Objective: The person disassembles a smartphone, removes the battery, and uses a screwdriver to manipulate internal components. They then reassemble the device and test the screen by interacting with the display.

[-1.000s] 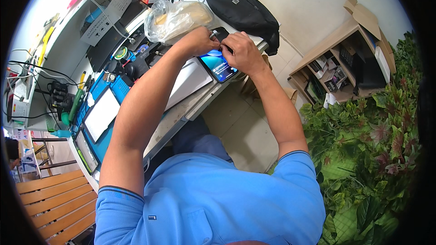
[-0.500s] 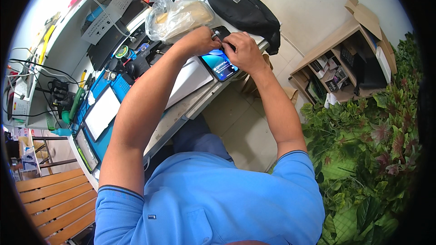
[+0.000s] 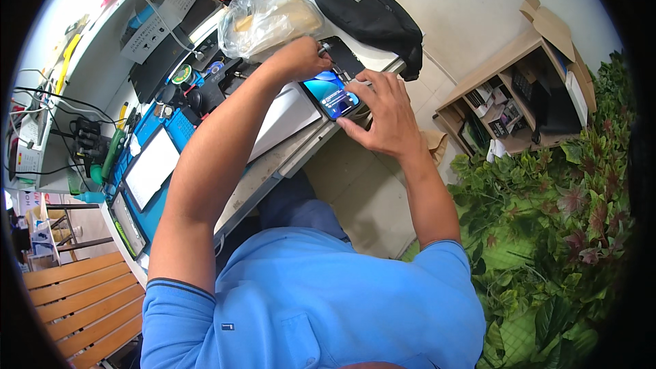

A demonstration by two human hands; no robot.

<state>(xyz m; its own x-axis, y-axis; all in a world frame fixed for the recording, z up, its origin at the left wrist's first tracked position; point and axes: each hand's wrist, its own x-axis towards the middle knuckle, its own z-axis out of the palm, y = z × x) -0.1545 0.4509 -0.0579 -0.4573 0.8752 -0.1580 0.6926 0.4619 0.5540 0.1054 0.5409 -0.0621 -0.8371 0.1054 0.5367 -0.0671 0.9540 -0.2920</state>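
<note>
A smartphone (image 3: pixel 329 91) with a lit blue screen lies at the front edge of the workbench. Over its far end, my left hand (image 3: pixel 304 59) is closed in a pinch on a small, slim thing with a shiny tip, too small to name. My right hand (image 3: pixel 391 115) is at the phone's right side, thumb and fingers apart, the thumb by the near corner and the fingertips at the screen's edge. Whether they press the phone I cannot tell. A dark flat piece (image 3: pixel 345 58) lies just beyond the phone, partly hidden by my hands.
A clear plastic bag (image 3: pixel 266 27) and a black pouch (image 3: pixel 365 17) sit behind my hands. Left of the phone are a white sheet (image 3: pixel 283 123), a blue mat (image 3: pixel 181 130) and repair tools. A wooden shelf box (image 3: pixel 516 89) and leafy plants (image 3: pixel 553 219) stand to the right.
My right hand has drawn away from my left and moved nearer along the phone's right side, its fingers spreading. More of the screen shows. My left hand has barely shifted.
</note>
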